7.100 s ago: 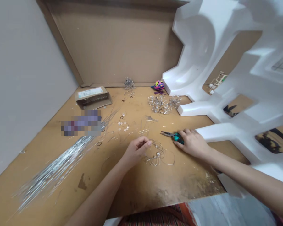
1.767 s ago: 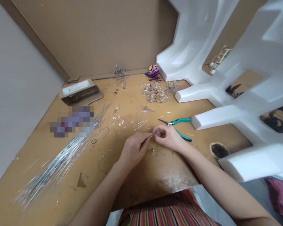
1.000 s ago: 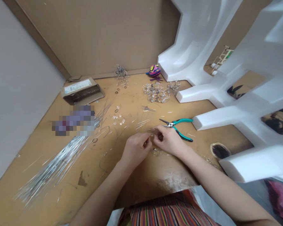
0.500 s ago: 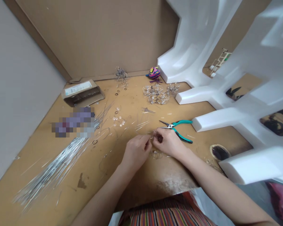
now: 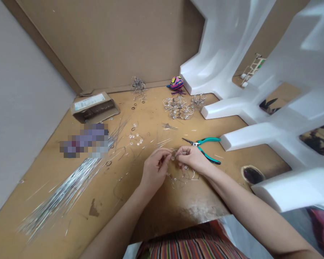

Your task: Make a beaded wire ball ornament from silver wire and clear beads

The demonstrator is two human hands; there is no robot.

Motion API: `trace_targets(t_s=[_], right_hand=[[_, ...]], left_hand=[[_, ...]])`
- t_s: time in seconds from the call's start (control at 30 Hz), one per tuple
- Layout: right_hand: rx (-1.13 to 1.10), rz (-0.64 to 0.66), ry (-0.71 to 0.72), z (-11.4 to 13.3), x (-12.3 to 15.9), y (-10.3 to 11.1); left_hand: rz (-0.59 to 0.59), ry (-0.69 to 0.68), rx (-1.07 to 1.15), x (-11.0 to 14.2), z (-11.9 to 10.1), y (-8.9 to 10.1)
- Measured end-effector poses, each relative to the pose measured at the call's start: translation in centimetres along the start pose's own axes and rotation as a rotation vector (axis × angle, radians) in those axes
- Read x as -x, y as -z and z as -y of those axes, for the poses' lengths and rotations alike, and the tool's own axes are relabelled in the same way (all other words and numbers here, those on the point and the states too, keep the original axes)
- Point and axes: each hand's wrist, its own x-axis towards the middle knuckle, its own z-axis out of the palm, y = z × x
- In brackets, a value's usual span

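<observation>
Near the table's front edge, my left hand pinches a thin wire loop with clear beads between thumb and fingertips. My right hand grips the same beaded wire from the other side, its fingers close together. More beaded wire spreads below the hands, close to the tabletop; I cannot tell whether it joins the held piece. Just beyond my right hand lie long-nose pliers with teal handles, their jaws apart.
A bundle of straight wires lies at the left beside an open cardboard box. Loose clear beads sit mid-table. Beaded wire rings are piled farther back. A white moulded frame borders the right side, near a round hole.
My hands have opened out a little, and the wire loop between them now shows more. The beaded wire below them appears more spread. The pliers have stayed put.
</observation>
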Motion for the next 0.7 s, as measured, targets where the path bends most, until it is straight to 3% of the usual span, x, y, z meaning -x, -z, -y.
trace_targets(t_s=[0.2,0.37,0.53,0.7], right_hand=[[-0.17,0.203,-0.093,0.4,0.1,1.0],[-0.165,0.237,-0.09,0.6,0.3,1.3],[-0.079,0.203,-0.007,0.7,0.5,1.1],[-0.061,0.247,-0.002,0.7,0.6,1.2]], left_hand=[[0.144,-0.03,0.001,0.0,-0.1,0.7],[0.203,-0.06,0.01,-0.2,-0.3,1.2],[0.178,-0.072,0.003,0.0,-0.1,0.9],[0.104,-0.004,0.134,0.3,0.1,0.3]])
